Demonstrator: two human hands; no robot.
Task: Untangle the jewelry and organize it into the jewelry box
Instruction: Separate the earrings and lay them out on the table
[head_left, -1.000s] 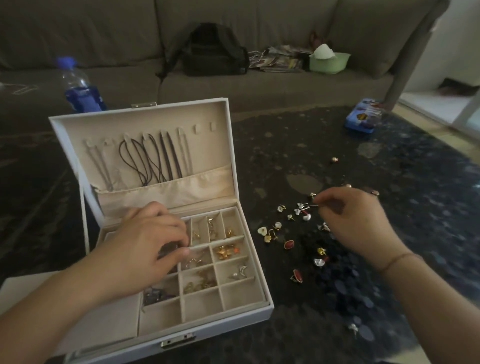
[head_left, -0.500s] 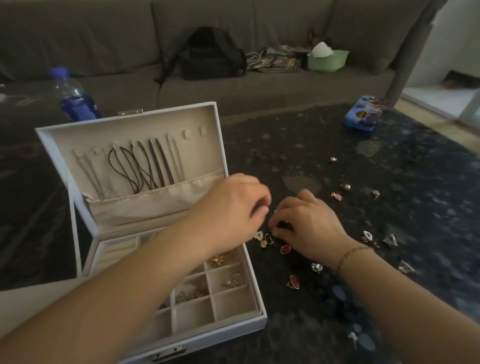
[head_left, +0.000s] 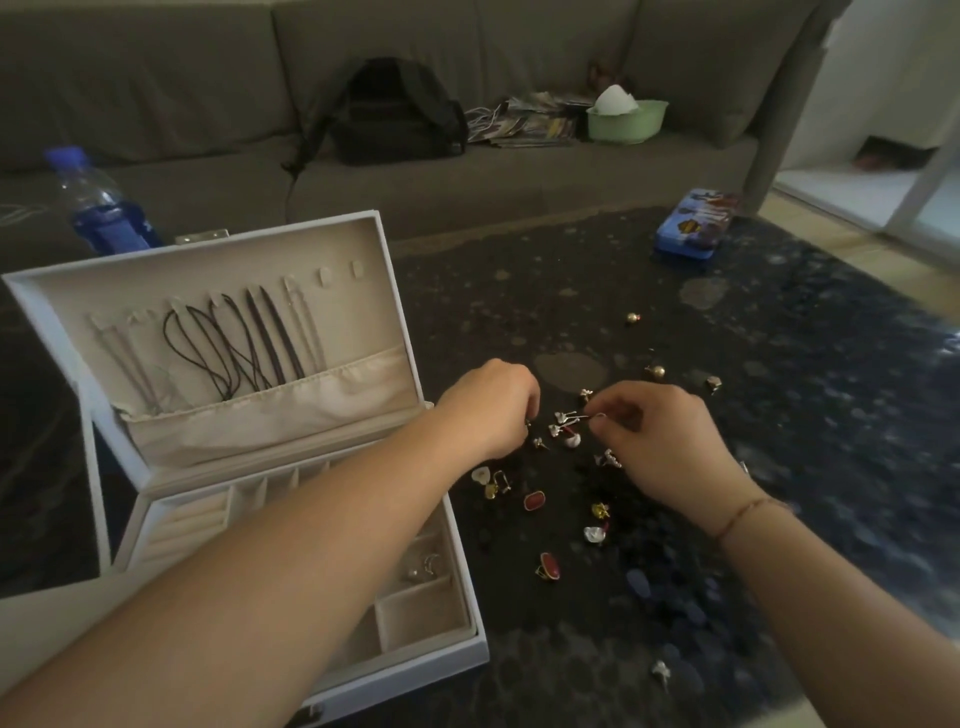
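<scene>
Head view showed the task partly done: cords hung sorted in the lid of the open jewelry box (head_left: 249, 364), and a few pieces sat in its compartments, but many earrings (head_left: 535, 501) lay loose on the dark tabletop (head_left: 779, 415) just right of the box. Right hand (head_left: 660, 447) pinched a thin silver piece (head_left: 571, 415) between thumb and fingers. Left hand (head_left: 488, 410) was curled down over the pile; whether it held anything could not be told. Pieces looked small and mixed: red stones, gold, silver, pearl-like studs.
</scene>
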